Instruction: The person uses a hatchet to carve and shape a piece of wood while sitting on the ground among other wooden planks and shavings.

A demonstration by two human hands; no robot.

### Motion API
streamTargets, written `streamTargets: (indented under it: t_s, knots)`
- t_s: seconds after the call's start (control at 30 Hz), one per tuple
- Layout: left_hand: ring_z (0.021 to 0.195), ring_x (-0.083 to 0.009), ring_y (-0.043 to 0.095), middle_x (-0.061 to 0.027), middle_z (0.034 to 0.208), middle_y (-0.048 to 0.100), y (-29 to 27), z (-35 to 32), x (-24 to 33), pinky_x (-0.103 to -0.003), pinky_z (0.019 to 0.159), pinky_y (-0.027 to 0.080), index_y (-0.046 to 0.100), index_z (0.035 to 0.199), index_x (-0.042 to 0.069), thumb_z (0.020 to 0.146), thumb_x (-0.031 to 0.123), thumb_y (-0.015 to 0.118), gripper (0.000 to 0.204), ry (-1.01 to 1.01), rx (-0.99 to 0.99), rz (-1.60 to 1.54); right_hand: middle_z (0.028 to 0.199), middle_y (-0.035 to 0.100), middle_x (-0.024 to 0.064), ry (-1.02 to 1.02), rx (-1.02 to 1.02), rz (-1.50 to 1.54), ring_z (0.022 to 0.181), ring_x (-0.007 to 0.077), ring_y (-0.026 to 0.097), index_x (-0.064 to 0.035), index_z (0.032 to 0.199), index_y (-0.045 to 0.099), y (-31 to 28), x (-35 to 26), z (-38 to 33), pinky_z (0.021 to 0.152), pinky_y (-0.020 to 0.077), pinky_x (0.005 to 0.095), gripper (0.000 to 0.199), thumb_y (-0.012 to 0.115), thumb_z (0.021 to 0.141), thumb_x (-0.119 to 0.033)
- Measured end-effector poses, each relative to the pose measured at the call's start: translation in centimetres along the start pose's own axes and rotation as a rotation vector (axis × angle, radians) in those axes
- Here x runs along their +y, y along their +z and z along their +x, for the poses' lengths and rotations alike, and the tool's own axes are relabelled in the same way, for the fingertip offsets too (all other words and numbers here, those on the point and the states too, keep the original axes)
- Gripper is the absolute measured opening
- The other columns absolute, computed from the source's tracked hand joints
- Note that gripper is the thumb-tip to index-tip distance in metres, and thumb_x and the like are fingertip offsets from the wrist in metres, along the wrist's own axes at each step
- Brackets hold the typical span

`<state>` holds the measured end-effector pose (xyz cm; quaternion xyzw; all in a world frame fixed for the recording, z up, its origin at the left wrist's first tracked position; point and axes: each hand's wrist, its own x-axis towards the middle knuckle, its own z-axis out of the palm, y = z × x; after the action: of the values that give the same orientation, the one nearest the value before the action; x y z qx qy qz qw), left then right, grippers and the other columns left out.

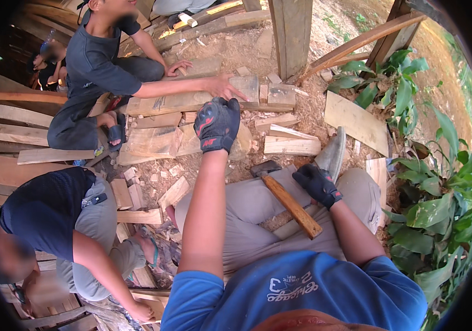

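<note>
Planks [189,101] lay on chip-strewn ground [222,47] in front of a seated person in a blue shirt [302,276]. The gloved left hand [218,124] was stretched forward, fingers curled toward the near edge of the planks, just beside the bare hand [224,86] of a co-worker [101,60] at upper left; whether it pinched anything could not be told. The gloved right hand [317,185] was bunched near the right knee [360,193], beside what looked like a broad grey blade [332,154] with its tip pointing away; its grip was hidden. A hammer [291,207] with a dark head and wooden handle lay slantwise across the lap [250,207]. Crowding seemed the main danger: with bare fingers so near the glove, any tool swung toward the planks could catch them. The grey piece, if truly a blade, could cut the nearby leg should the right hand twist. The hammer, resting on cloth, could slide off if the legs shifted. Loose blocks [291,145] might roll under pressure and tip whatever was leaned on them. At left, another co-worker's [43,204] sandalled foot [152,252] would have little protection from falling wood.
</note>
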<state>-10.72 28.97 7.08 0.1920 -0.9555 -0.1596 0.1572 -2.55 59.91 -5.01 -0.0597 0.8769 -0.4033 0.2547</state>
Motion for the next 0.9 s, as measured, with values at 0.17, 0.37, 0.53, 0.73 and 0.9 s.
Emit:
streamTargets:
  t_s: [0.17, 0.37, 0.53, 0.73, 0.9]
  knots:
    - [0.087, -0.0423, 0.076, -0.0215, 0.091, 0.078, 0.3, -0.2, 0.1, -0.054, 0.082, 0.059, 0.081, 0.088, 0.007, 0.101, 0.043, 0.059, 0.044, 0.057, 0.059, -0.044, 0.106, 0.078, 0.0203, -0.030, 0.027, -0.033, 0.103, 0.0369, 0.075, -0.0022, 0.117, 0.076, 0.2, 0.6, 0.1, 0.091, 0.0571, 0.0460, 0.054, 0.070, 0.100, -0.053]
    - [0.088, -0.0415, 0.077, -0.0221, 0.092, 0.079, -0.3, 0.1, -0.4, -0.053, 0.083, 0.060, 0.082, 0.091, 0.006, 0.099, 0.042, 0.061, 0.043, 0.051, 0.029, -0.023, 0.104, 0.079, 0.0206, -0.124, 0.020, -0.191, 0.102, 0.0396, 0.076, -0.0033, 0.123, 0.074, 1.5, 0.2, -1.6, 0.090, 0.0582, 0.0493, 0.062, 0.069, 0.100, -0.060]
    - [0.091, -0.0418, 0.078, -0.0225, 0.096, 0.080, 0.2, 0.9, -0.9, -0.053, 0.086, 0.061, 0.083, 0.093, 0.005, 0.098, 0.040, 0.061, 0.042, 0.018, 0.018, -0.004, 0.114, 0.078, 0.0265, 0.051, -0.278, -0.304, 0.110, 0.0422, 0.076, 0.0011, 0.142, 0.065, 1.2, -4.8, -8.5, 0.095, 0.0592, 0.0494, 0.091, 0.073, 0.091, -0.074]
    - [0.093, -0.0386, 0.079, -0.0214, 0.098, 0.080, 0.2, 1.3, -0.6, -0.050, 0.083, 0.062, 0.083, 0.095, 0.006, 0.097, 0.033, 0.063, 0.034, 0.045, -0.011, 0.062, 0.123, 0.073, 0.0346, 0.026, -0.335, -0.427, 0.115, 0.0476, 0.073, 0.0079, 0.148, 0.053, 4.7, -3.0, -7.8, 0.099, 0.0577, 0.0511, 0.098, 0.081, 0.085, -0.063]
    - [0.108, -0.0409, 0.077, -0.0229, 0.114, 0.080, -1.5, 2.3, -0.4, -0.051, 0.095, 0.060, 0.084, 0.104, 0.005, 0.096, 0.032, 0.057, 0.039, -0.192, -0.135, 0.063, 0.119, 0.072, 0.0348, 0.032, -0.371, -0.369, 0.115, 0.0493, 0.071, 0.0043, 0.134, 0.058, 4.0, -2.2, -6.8, 0.098, 0.0565, 0.0549, 0.070, 0.079, 0.087, -0.044]
